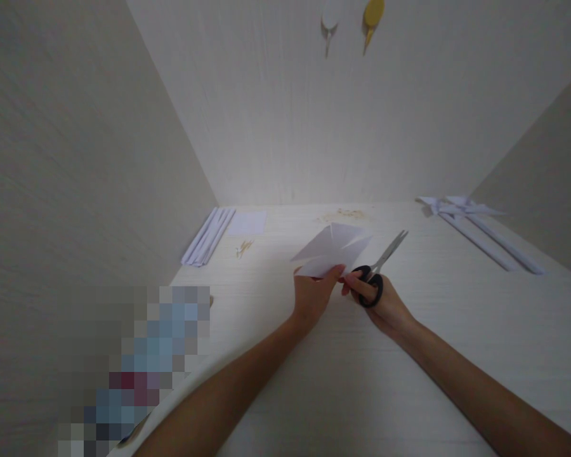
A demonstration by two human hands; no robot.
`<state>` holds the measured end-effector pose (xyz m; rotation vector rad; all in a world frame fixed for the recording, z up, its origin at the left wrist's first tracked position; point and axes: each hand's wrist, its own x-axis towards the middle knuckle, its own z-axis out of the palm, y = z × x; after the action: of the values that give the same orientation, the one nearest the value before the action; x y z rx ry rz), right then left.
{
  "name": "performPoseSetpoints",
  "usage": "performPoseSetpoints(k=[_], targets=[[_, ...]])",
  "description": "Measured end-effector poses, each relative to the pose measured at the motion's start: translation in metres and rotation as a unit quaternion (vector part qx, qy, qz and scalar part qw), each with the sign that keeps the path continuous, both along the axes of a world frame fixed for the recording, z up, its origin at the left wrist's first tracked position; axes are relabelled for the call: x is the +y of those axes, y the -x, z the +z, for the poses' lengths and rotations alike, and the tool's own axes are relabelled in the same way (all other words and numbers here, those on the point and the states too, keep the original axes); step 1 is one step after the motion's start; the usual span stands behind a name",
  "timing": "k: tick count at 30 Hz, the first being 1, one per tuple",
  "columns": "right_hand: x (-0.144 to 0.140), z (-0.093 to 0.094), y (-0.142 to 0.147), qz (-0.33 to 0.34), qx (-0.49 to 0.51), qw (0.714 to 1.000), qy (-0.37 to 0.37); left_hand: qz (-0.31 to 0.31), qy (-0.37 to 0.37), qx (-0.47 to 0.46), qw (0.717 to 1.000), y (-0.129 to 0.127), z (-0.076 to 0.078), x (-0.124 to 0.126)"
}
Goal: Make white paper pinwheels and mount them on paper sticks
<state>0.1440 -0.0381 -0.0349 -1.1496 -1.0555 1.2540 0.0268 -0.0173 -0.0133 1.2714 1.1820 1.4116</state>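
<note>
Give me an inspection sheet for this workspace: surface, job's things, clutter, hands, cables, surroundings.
Surface: pale wood-grain table, brightly lit at the back.
Job's things: white paper with cuts in it, lifted off the table; black-handled scissors, blades pointing away from the paper.
Clutter: paper strips and a paper square back left; toothpicks; pinwheels back right; crumbs.
Hands: left hand pinches the paper's near edge; right hand holds the scissors.
Cables: nothing seen.
Surroundings: pale walls on three sides; two hooks, white and yellow, on the back wall.
</note>
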Motion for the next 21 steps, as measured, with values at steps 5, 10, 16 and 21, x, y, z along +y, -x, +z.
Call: performPoseSetpoints(k=[5,10,16,21], targets=[[0.001,0.001,0.000,0.010,0.009,1.000,0.005,-0.013,-0.015,0.007,1.000,0.000,-0.003,0.001],[0.000,0.005,0.001,0.013,0.042,0.999,0.019,-0.021,-0.031,0.018,0.999,0.000,-0.006,0.001],[-0.001,0.012,0.003,0.019,0.073,0.996,0.040,-0.009,-0.050,0.057,0.997,0.002,-0.004,0.001],[-0.001,0.010,0.002,0.033,0.087,0.995,0.039,-0.006,-0.055,0.080,0.995,0.003,-0.002,0.000]])
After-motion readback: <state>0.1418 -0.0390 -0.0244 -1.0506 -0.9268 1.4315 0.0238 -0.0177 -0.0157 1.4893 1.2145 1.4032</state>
